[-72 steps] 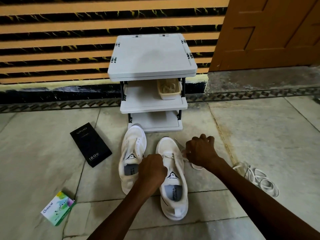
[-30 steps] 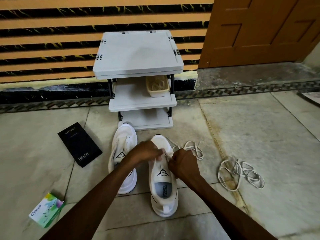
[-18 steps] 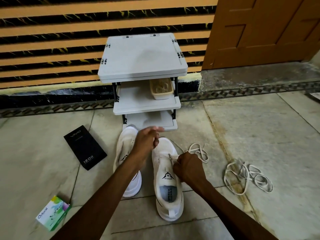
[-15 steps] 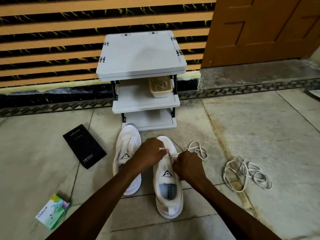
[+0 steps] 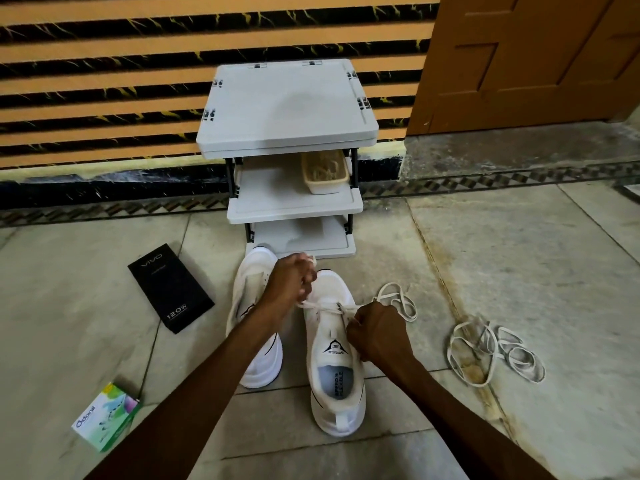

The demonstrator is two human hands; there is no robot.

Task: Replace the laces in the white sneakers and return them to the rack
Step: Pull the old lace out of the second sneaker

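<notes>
On the near floor tiles the right sneaker stands with its toe pointing away, the left sneaker just beside it on the left. The right hand is fisted around one end of the lace (stretched across the eyelets); slightly farther, the left hand grips the other end. Beyond stands the rack, neither sneaker on it.

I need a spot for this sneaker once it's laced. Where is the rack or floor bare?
The rack top is bare, as are the middle shelf left of the basket and the bottom shelf. Open floor lies right of the loose laces. Crowded before the rack: left sneaker, right sneaker, left hand and right hand gripping a lace.
</notes>
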